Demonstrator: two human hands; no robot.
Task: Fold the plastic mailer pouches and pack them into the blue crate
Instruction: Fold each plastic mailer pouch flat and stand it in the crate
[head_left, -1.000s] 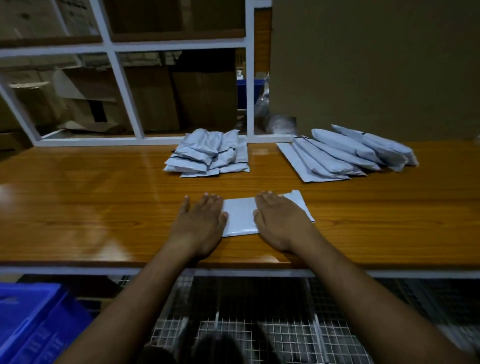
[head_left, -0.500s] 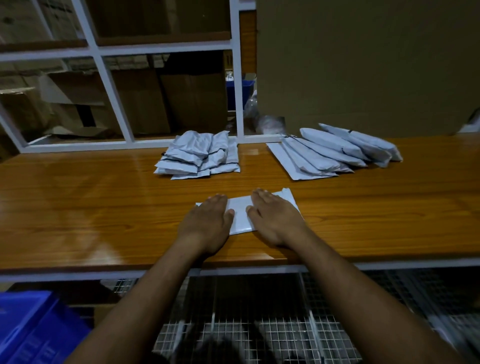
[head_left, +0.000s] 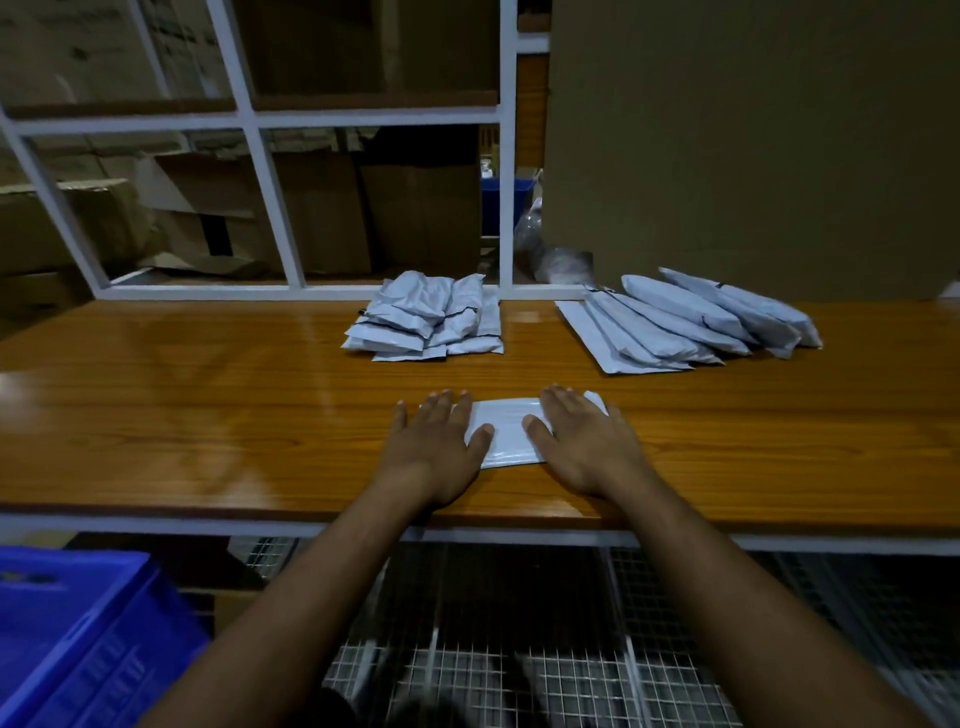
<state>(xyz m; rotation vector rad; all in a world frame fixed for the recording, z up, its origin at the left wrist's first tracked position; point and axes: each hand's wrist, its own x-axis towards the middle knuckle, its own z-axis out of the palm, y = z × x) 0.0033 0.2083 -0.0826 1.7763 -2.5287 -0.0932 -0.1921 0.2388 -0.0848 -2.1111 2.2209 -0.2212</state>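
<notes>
A white plastic mailer pouch lies folded on the wooden table near its front edge. My left hand presses flat on the pouch's left end, fingers straight. My right hand presses flat on its right end. A heap of folded pouches sits further back at the middle. A fanned row of longer, unfolded pouches lies at the back right. The blue crate stands below the table at the lower left, only partly in view.
A white metal frame rises along the table's back edge, with cardboard boxes behind it. A large brown board stands at the back right. Wire mesh shelving runs under the table.
Both hands stay flat on the pouch; they have spread slightly apart along it. The view has shifted a little.
</notes>
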